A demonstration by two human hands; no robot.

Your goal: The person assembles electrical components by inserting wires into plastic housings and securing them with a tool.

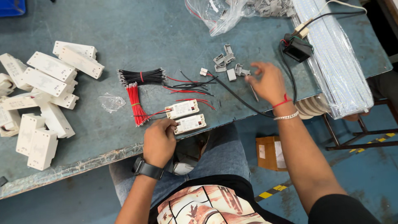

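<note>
My left hand (159,140) rests on the front edge of the blue-grey table (137,29), its fingers on the left end of the nearer of two small white driver boxes (190,123). The second box (182,108) lies just behind it, with a red wire leading off it. My right hand (268,83) hovers with fingers spread beside several small grey plastic clips (227,63). A thin metal tool (253,93) lies just under that hand. Bundles of black wires (141,76) and red wires (134,103) lie left of the boxes.
A heap of white plastic housings (41,95) fills the table's left side. Wrapped LED strips (336,62) lie along the right edge, with a small black box (296,47) and cables. A clear bag of grey parts (232,10) sits at the back. A cardboard box (270,152) stands on the floor.
</note>
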